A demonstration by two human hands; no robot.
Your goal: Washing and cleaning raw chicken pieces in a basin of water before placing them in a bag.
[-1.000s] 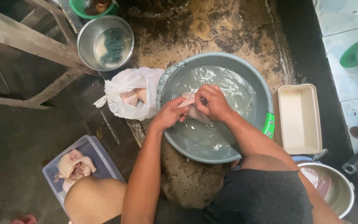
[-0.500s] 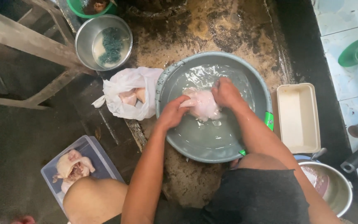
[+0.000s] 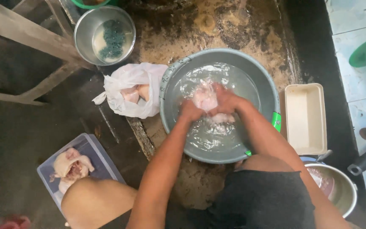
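A: You were squatting over the grey basin (image 3: 267, 91) on the wet floor (image 3: 18, 140). Was that where the work was?

B: Yes. Both your hands were down in its water, and the piece of raw chicken (image 3: 205, 98) sat between them near the basin's middle.

A: How were your hands set?

B: Your left hand (image 3: 190, 111) was curled against the near side of the meat. Your right hand (image 3: 227, 101) was closed over its far side. Both were wrapped on it, fingers bent; blur hid the fingertips.

A: Which step would you call it?

B: By my judgement, the rinsing, mid-rub. The next move would call for a firm hold, since the wet skin looked slippery.

A: What else lay about the basin?

B: Right of it, a cream rectangular tray (image 3: 305, 118). Left of it, touching the rim, a white plastic bag (image 3: 126, 85) with more pieces inside. Farther left and nearer you, a clear tub (image 3: 94, 148) with chicken. Beyond the bag, a steel bowl (image 3: 85, 29) with a dark scrubber.
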